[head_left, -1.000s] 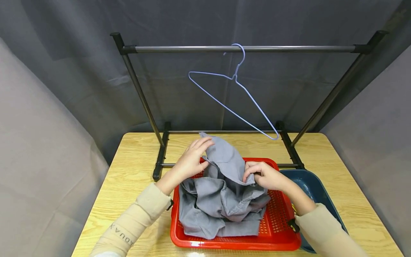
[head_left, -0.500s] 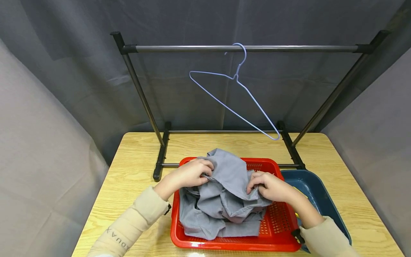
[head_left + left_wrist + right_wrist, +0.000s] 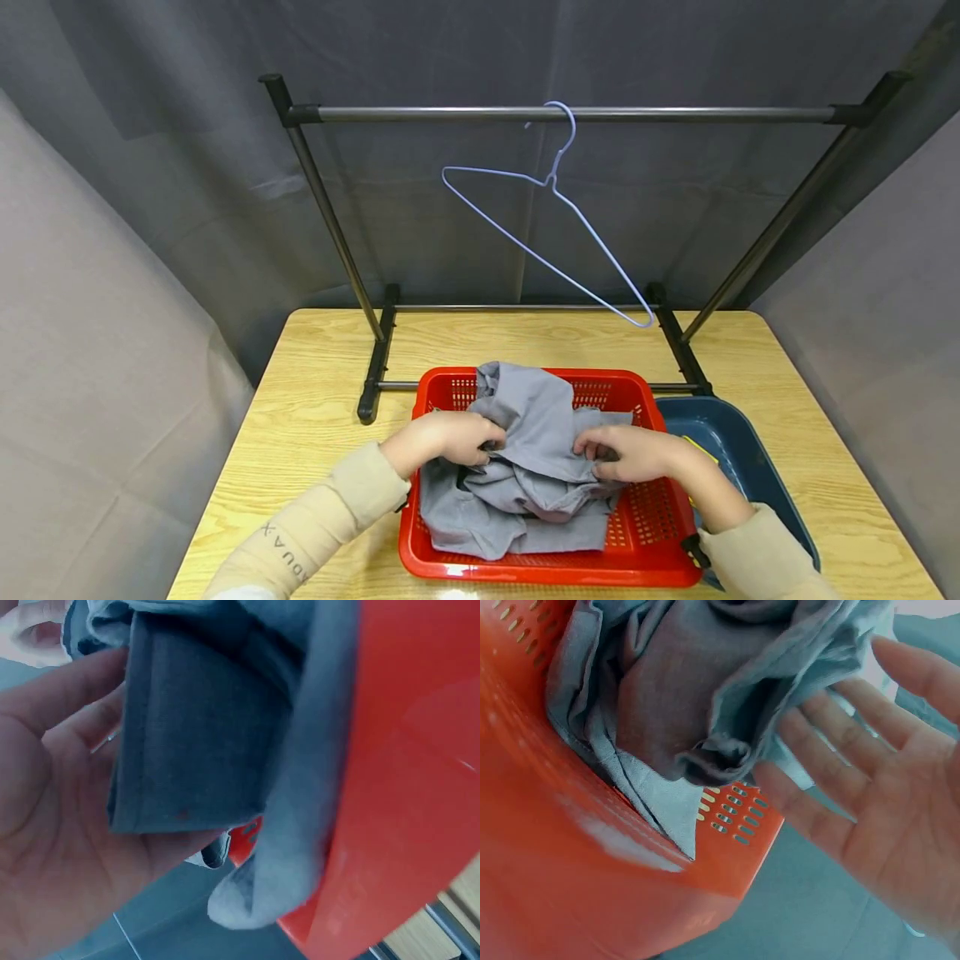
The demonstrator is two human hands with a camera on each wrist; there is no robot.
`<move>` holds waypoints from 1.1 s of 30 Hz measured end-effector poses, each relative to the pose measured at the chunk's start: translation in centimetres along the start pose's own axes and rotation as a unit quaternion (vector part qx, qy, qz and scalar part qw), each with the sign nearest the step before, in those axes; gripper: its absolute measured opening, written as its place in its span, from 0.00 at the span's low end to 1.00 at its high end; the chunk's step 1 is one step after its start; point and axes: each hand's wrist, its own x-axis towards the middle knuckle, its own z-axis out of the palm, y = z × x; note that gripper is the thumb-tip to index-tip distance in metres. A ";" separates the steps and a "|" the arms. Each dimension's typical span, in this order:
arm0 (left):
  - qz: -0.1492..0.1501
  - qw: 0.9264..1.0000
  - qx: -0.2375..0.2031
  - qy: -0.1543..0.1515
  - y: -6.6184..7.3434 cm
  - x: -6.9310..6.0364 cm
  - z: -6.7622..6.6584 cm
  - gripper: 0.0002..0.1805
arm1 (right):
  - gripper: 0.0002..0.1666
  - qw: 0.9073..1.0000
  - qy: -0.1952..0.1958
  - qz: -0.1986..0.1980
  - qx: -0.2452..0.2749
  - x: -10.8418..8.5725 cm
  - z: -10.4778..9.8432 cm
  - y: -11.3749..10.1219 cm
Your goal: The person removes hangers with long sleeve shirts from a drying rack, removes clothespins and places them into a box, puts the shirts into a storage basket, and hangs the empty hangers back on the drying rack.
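A crumpled grey garment [image 3: 525,483] with stitched hems lies in the red basket [image 3: 551,572], its kind hidden by the folds. My left hand [image 3: 453,437] is over its left part; in the left wrist view a hemmed flap covers the fingers, and the thumb is not wrapped round it. On the other side, my right hand [image 3: 637,452] touches the cloth with loosely extended fingers, the thumb standing apart in the right wrist view. A pale blue hanger [image 3: 551,250] hangs from the metal rail, apart from both hands.
A rack with a metal rail [image 3: 690,114] and black feet [image 3: 372,375] stands behind the basket on the wooden table [image 3: 315,367]. A dark blue tub [image 3: 738,442] with something yellow in it sits at the right.
The raised part of the garment has come down into the basket and folded over. Both hands have lowered towards the front; the fingers have loosened on the cloth.
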 end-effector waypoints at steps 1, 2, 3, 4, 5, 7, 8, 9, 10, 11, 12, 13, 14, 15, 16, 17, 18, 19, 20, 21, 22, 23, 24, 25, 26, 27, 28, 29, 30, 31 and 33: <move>-0.005 1.000 -0.006 -0.013 0.1 0.0 0.0 0.07 | 0.14 1.000 -0.008 0.007 -0.002 0.0 0.0 0.0; -0.005 1.000 -0.011 -0.021 0.1 0.0 -0.1 0.08 | 0.15 1.000 -0.013 0.013 -0.005 -0.1 0.0 -0.1; 0.000 1.000 -0.016 -0.024 0.0 0.0 -0.2 0.08 | 0.17 1.000 -0.017 0.021 -0.004 -0.1 0.0 -0.1; 0.008 0.999 -0.022 -0.022 -0.2 -0.1 -0.4 0.09 | 0.18 0.999 -0.018 0.027 -0.002 -0.2 -0.1 -0.2; 0.019 0.999 -0.033 -0.012 -0.4 -0.2 -0.7 0.08 | 0.18 0.999 -0.018 0.030 0.001 -0.2 -0.2 -0.3; 0.029 0.997 -0.063 0.030 -1.1 -0.3 -1.4 0.07 | 0.19 0.999 -0.015 0.035 0.004 -0.3 -0.4 -0.4; 0.028 0.995 -0.077 0.062 -1.5 -0.3 -1.8 0.07 | 0.19 0.999 -0.012 0.036 0.003 -0.4 -0.6 -0.5; 0.021 0.991 -0.096 0.096 -1.9 -0.2 -2.1 0.07 | 0.19 0.999 -0.010 0.037 0.004 -0.4 -0.7 -0.6; 0.011 0.985 -0.112 0.134 -2.3 -0.2 -2.4 0.07 | 0.20 0.999 -0.006 0.034 0.000 -0.4 -0.9 -0.7; -0.002 0.977 -0.126 0.173 -2.6 0.0 -2.7 0.06 | 0.20 0.999 -0.003 0.032 -0.002 -0.4 -1.0 -0.8; -0.015 0.968 -0.135 0.209 -2.9 0.1 -2.9 0.06 | 0.20 0.999 -0.001 0.032 -0.003 -0.5 -1.1 -1.0; -0.026 0.960 -0.143 0.238 -3.2 0.4 -3.1 0.06 | 0.20 1.000 0.001 0.030 -0.002 -0.5 -1.2 -1.1; -0.037 0.954 -0.146 0.260 -3.4 0.6 -3.1 0.07 | 0.20 1.000 0.003 0.028 -0.004 -0.6 -1.2 -1.3; -0.045 0.949 -0.149 0.273 -3.7 0.9 -3.2 0.09 | 0.20 1.000 0.003 0.027 -0.005 -0.6 -1.3 -1.4; -0.051 0.947 -0.147 0.280 -3.9 1.1 -3.3 0.11 | 0.21 1.000 0.002 0.025 -0.004 -0.7 -1.3 -1.6; -0.057 0.947 -0.148 0.278 -4.1 1.4 -3.3 0.14 | 0.21 1.000 0.001 0.025 -0.005 -0.7 -1.3 -1.8; -0.061 0.949 -0.148 0.272 -4.3 1.6 -3.3 0.17 | 0.21 1.000 0.000 0.025 -0.007 -0.8 -1.3 -1.9; -0.067 0.952 -0.148 0.259 -4.5 1.9 -3.3 0.21 | 0.21 1.000 -0.001 0.025 -0.010 -0.8 -1.3 -2.0; -0.071 0.956 -0.147 0.244 -4.8 2.1 -3.2 0.23 | 0.21 1.000 -0.002 0.024 -0.012 -0.8 -1.3 -2.1; -0.073 0.960 -0.147 0.227 -5.0 2.3 -3.2 0.26 | 0.21 1.000 -0.004 0.026 -0.014 -0.8 -1.3 -2.2; -0.076 0.964 -0.148 0.209 -5.2 2.5 -3.2 0.27 | 0.21 1.000 -0.006 0.023 -0.015 -0.8 -1.2 -2.2; -0.075 0.967 -0.150 0.194 -5.3 2.6 -3.2 0.28 | 0.21 1.000 -0.008 0.025 -0.016 -0.8 -1.2 -2.2; -0.073 0.969 -0.149 0.182 -5.5 2.8 -3.2 0.29 | 0.21 0.999 -0.010 0.028 -0.015 -0.9 -1.1 -2.2; -0.069 0.971 -0.147 0.174 -5.6 2.9 -3.1 0.29 | 0.22 0.999 -0.011 0.028 -0.014 -0.9 -1.1 -2.2; -0.062 0.973 -0.143 0.170 -5.6 2.9 -3.1 0.29 | 0.22 0.999 -0.013 0.029 -0.012 -0.9 -1.1 -2.2; -0.053 0.975 -0.136 0.168 -5.7 3.0 -3.0 0.28 | 0.22 0.999 -0.014 0.030 -0.009 -0.9 -1.1 -2.2; -0.041 0.976 -0.130 0.170 -5.7 3.0 -3.0 0.27 | 0.22 0.999 -0.015 0.031 -0.006 -0.9 -1.1 -2.2; -0.028 0.977 -0.121 0.174 -5.7 3.0 -2.9 0.26 | 0.22 0.999 -0.017 0.036 -0.003 -1.0 -1.0 -2.2; -0.016 0.977 -0.115 0.179 -5.6 2.9 -2.9 0.24 | 0.22 0.999 -0.018 0.038 -0.001 -1.0 -1.0 -2.1; -0.004 0.977 -0.109 0.183 -5.5 2.8 -2.9 0.22 | 0.23 0.999 -0.019 0.041 0.001 -1.1 -1.0 -2.0; 0.016 0.977 -0.105 0.183 -5.1 2.4 -2.8 0.19 | 0.23 0.999 -0.021 0.050 0.006 -1.2 -0.9 -1.9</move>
